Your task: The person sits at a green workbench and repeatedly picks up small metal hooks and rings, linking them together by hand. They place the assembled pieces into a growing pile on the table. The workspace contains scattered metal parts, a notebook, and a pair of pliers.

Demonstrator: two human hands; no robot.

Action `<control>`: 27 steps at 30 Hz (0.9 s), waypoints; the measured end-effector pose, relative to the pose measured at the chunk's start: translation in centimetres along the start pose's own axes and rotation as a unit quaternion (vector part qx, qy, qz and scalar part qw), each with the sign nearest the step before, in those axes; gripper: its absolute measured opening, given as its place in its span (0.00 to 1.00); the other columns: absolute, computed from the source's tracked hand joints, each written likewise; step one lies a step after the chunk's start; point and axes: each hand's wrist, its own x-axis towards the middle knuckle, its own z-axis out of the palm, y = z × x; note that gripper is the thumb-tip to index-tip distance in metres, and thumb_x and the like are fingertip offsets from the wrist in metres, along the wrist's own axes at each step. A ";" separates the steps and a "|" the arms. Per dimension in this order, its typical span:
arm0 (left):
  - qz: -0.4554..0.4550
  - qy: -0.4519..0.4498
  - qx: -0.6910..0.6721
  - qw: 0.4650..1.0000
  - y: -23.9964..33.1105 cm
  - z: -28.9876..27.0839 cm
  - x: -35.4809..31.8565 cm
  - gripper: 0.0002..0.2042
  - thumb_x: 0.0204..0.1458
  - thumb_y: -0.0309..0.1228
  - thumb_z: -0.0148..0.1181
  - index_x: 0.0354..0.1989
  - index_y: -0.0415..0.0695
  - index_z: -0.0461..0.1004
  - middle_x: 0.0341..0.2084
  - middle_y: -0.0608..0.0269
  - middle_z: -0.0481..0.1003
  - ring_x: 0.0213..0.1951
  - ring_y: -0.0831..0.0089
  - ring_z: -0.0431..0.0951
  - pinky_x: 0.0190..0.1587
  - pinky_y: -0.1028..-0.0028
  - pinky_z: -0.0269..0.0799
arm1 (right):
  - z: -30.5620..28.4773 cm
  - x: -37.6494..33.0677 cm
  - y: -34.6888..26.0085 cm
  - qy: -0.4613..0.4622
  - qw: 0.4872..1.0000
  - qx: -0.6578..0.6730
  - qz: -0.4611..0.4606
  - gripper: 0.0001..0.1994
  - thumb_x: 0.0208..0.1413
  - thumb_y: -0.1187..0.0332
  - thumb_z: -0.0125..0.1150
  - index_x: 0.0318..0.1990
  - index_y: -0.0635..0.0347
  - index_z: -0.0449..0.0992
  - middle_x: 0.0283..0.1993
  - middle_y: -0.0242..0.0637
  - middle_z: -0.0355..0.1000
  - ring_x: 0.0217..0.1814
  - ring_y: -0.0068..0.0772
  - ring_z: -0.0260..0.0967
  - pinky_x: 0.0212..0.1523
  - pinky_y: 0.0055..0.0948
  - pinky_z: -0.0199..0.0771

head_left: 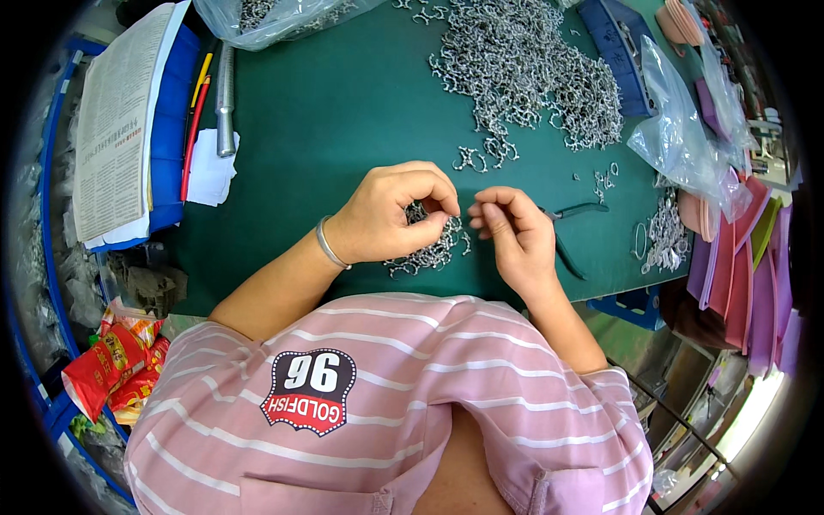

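My left hand (395, 215) curls over a small heap of silver metal clasps (427, 253) on the green table mat (326, 112), its fingertips pinched on a clasp and some pieces held in the palm. My right hand (513, 232) is just to its right, thumb and forefinger pinched on a tiny metal piece, fingertips almost touching the left hand's. A silver bangle (329, 245) circles my left wrist. A big pile of the same clasps (532, 64) lies at the far middle of the mat.
Dark-handled pliers (573, 210) lie right of my right hand. Clear plastic bags (682, 137) and pink and purple sheets (755, 257) crowd the right edge. A metal rod (225, 94), white paper, a printed sheet on a blue tray (120, 129) and red snack packets (112, 360) sit left.
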 end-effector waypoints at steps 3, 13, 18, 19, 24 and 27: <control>-0.017 -0.002 -0.004 1.000 0.0 -0.4 0.1 0.05 0.38 0.16 0.56 0.25 0.38 0.73 0.26 0.61 0.75 0.28 0.74 0.75 0.29 0.77 0.70 | -0.6 0.4 0.2 -0.010 0.955 -0.234 -0.183 0.08 0.53 0.82 0.52 0.40 0.66 0.74 0.38 0.45 0.71 0.37 0.41 0.72 0.38 0.31 0.72; -0.031 -0.110 -0.010 0.993 -0.2 -0.8 -0.3 0.05 0.36 0.18 0.52 0.21 0.39 0.74 0.26 0.61 0.74 0.25 0.76 0.72 0.26 0.78 0.67 | 0.2 4.3 0.1 0.030 0.906 -0.320 -0.275 0.09 0.45 0.81 0.60 0.36 0.63 0.76 0.34 0.42 0.70 0.37 0.45 0.68 0.37 0.36 0.70; -0.072 -0.081 -0.005 0.994 0.2 -0.6 -0.1 0.05 0.38 0.18 0.56 0.25 0.39 0.75 0.27 0.62 0.73 0.26 0.76 0.72 0.26 0.78 0.67 | 0.0 5.3 1.0 0.038 0.889 -0.334 -0.312 0.07 0.45 0.80 0.60 0.34 0.63 0.75 0.34 0.41 0.69 0.36 0.43 0.67 0.36 0.36 0.70; -0.084 -0.049 0.017 0.995 0.4 -0.4 0.1 0.06 0.39 0.18 0.58 0.27 0.39 0.75 0.27 0.62 0.73 0.26 0.77 0.72 0.26 0.79 0.67 | -0.1 5.2 1.1 0.043 0.888 -0.321 -0.326 0.07 0.45 0.80 0.60 0.34 0.63 0.75 0.34 0.41 0.69 0.35 0.43 0.67 0.36 0.35 0.70; -0.069 0.064 0.046 0.995 0.1 0.5 0.2 0.12 0.40 0.18 0.64 0.35 0.38 0.74 0.31 0.62 0.73 0.27 0.77 0.74 0.29 0.79 0.70 | 0.3 3.1 0.0 -0.022 0.942 -0.203 -0.266 0.06 0.47 0.81 0.59 0.34 0.65 0.72 0.34 0.43 0.69 0.34 0.44 0.68 0.34 0.33 0.70; -0.085 0.029 0.050 0.995 -0.4 0.6 -0.2 0.11 0.41 0.18 0.64 0.35 0.38 0.74 0.31 0.61 0.73 0.28 0.76 0.74 0.31 0.79 0.71 | 0.6 2.8 -0.2 -0.038 0.943 -0.190 -0.269 0.06 0.48 0.81 0.59 0.34 0.65 0.72 0.34 0.43 0.69 0.33 0.43 0.68 0.32 0.31 0.70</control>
